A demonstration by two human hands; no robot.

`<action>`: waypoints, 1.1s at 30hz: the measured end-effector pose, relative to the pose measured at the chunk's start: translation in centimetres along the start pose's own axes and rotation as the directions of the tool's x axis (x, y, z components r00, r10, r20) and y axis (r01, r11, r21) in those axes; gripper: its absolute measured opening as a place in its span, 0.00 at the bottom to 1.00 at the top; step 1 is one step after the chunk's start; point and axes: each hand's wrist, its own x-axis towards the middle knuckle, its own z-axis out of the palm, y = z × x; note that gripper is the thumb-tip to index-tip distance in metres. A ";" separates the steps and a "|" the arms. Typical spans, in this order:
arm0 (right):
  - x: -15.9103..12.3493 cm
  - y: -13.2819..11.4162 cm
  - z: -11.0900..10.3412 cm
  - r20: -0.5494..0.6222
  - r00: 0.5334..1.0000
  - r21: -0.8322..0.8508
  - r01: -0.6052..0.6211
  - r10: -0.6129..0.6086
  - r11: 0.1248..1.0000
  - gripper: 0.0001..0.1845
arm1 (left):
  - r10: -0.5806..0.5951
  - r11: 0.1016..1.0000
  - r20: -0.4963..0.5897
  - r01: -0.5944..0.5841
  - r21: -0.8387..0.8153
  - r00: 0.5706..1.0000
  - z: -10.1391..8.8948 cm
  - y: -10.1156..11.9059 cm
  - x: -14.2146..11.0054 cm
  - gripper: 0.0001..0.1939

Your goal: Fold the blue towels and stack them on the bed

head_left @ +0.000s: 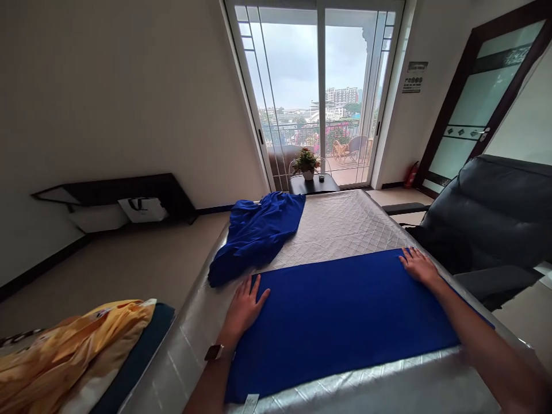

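Note:
A blue cloth lies spread flat in a long rectangle across the quilted mattress, with a white tag at its near left corner. My left hand rests on its far left corner, fingers apart. At the far right corner my right hand lies flat on the cloth with its fingers spread. A second blue cloth sits crumpled on the mattress beyond my left hand.
Yellow patterned bedding is heaped at the lower left. A black recliner stands close on the right. Behind the mattress is a small table with a potted plant. A white bag rests by the left wall.

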 end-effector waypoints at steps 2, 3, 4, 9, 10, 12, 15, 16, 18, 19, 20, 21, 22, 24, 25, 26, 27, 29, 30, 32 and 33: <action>-1.2 -2.9 -1.5 -0.057 0.998 -0.015 0.003 -0.004 1.000 0.34 | -0.007 1.000 0.003 0.007 0.004 1.000 0.1 -0.1 -0.2 0.42; -2.1 -5.0 -2.3 -0.086 0.995 -0.014 0.049 -0.050 0.999 0.33 | -0.009 1.000 0.004 0.009 0.008 1.000 0.2 -0.2 -0.3 0.42; -3.1 -7.4 -3.0 -0.108 0.987 -0.004 0.119 -0.119 0.993 0.33 | -0.009 1.000 0.003 0.009 0.011 1.000 0.3 -0.3 -0.4 0.42; -9.5 -23.1 -5.6 -0.113 0.849 0.240 0.528 -0.517 0.815 0.36 | -0.001 1.000 0.000 0.001 0.010 1.000 0.4 -0.4 -0.4 0.41; -10.6 -26.1 -5.8 -0.117 0.806 0.294 0.587 -0.581 0.755 0.38 | 0.003 1.000 0.002 -0.003 0.009 1.000 0.4 -0.4 -0.5 0.41; -12.2 -31.4 -6.0 -0.122 0.742 0.371 0.650 -0.659 0.663 0.40 | 0.011 1.000 0.000 -0.011 0.011 1.000 0.1 -0.4 -0.6 0.40; -13.0 -36.4 -5.9 -0.096 0.733 0.427 0.642 -0.674 0.637 0.41 | 0.042 0.999 -0.059 -0.040 0.034 0.997 -0.5 -0.3 -0.7 0.39; -13.0 -37.3 -5.9 -0.095 0.742 0.434 0.630 -0.663 0.643 0.42 | 0.054 0.998 -0.091 -0.050 0.043 0.994 -0.7 -0.2 -0.7 0.38; -12.9 -38.1 -5.7 -0.109 0.752 0.441 0.622 -0.650 0.647 0.43 | 0.075 0.996 -0.159 -0.067 0.051 0.984 -1.1 0.1 -0.5 0.37; -12.9 -38.1 -5.6 -0.119 0.751 0.443 0.626 -0.650 0.642 0.43 | 0.085 0.996 -0.186 -0.077 0.049 0.979 -1.1 0.3 -0.3 0.35; -12.8 -38.0 -5.5 -0.127 0.746 0.445 0.632 -0.654 0.635 0.43 | 0.102 0.995 -0.202 -0.095 0.044 0.974 -1.2 0.6 -0.2 0.34; -12.8 -37.9 -5.4 -0.132 0.741 0.447 0.637 -0.658 0.628 0.43 | 0.127 0.992 -0.204 -0.122 0.038 0.971 -1.1 0.9 0.0 0.33; -12.7 -37.8 -5.4 -0.136 0.739 0.449 0.639 -0.659 0.625 0.42 | 0.158 0.987 -0.191 -0.155 0.032 0.969 -0.9 1.1 0.2 0.33; -12.7 -37.7 -5.4 -0.145 0.741 0.452 0.639 -0.656 0.622 0.42 | 0.212 0.977 -0.142 -0.211 0.023 0.967 -0.5 1.4 0.5 0.32; -12.8 -37.7 -5.4 -0.151 0.739 0.454 0.641 -0.656 0.619 0.42 | 0.224 0.975 -0.117 -0.223 0.021 0.967 -0.3 1.3 0.6 0.33; -12.8 -37.6 -5.4 -0.157 0.737 0.455 0.645 -0.657 0.614 0.42 | 0.225 0.974 -0.098 -0.223 0.023 0.970 -0.1 1.3 0.7 0.33; -12.9 -37.6 -5.4 -0.162 0.734 0.456 0.648 -0.659 0.610 0.42 | 0.219 0.976 -0.085 -0.217 0.029 0.972 0.0 1.1 0.7 0.34; -13.0 -37.0 -5.2 -0.164 0.729 0.456 0.654 -0.665 0.604 0.41 | 0.209 0.978 -0.067 -0.206 0.043 0.976 0.1 0.8 0.7 0.35; -13.0 -36.3 -5.1 -0.158 0.726 0.454 0.655 -0.669 0.604 0.41 | 0.207 0.978 -0.059 -0.204 0.048 0.977 0.1 0.7 0.7 0.35; -12.8 -34.2 -4.7 -0.140 0.724 0.443 0.656 -0.676 0.611 0.41 | 0.203 0.978 -0.039 -0.201 0.053 0.978 0.0 0.5 0.7 0.35; -12.5 -32.7 -4.4 -0.130 0.727 0.433 0.654 -0.675 0.620 0.41 | 0.201 0.979 -0.029 -0.199 0.053 0.979 -0.1 0.5 0.6 0.35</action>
